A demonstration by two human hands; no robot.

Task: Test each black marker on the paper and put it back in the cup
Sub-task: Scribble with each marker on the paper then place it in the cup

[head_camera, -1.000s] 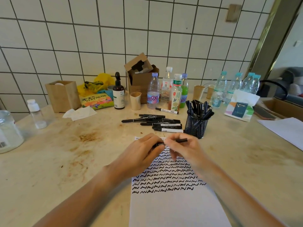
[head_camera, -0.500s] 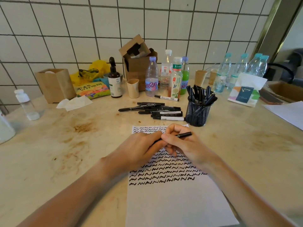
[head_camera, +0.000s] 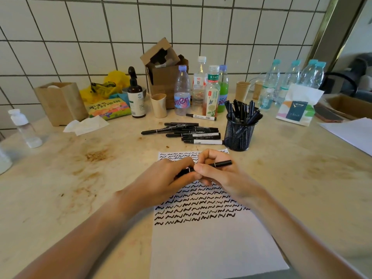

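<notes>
item, my view: slim black marker pen (head_camera: 218, 164), held level above the white squiggle-covered sheet of paper (head_camera: 211, 248). my left hand (head_camera: 167, 181) curls round one end, my right hand (head_camera: 219, 176) pinches the barrel. black wire-mesh pen cup (head_camera: 239, 135) stands beyond the sheet, beside loose black markers on the table (head_camera: 193, 132).

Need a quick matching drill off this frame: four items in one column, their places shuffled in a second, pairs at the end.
Things:
1. held marker
2. mesh cup
3. loose markers
4. paper

Places:
A. flat on the table under both hands
B. lying in a pile left of the mesh cup
C. gripped between the left hand and right hand
D. upright beyond the paper's far right corner, full of markers

Pairs: 1-C, 2-D, 3-B, 4-A
</notes>
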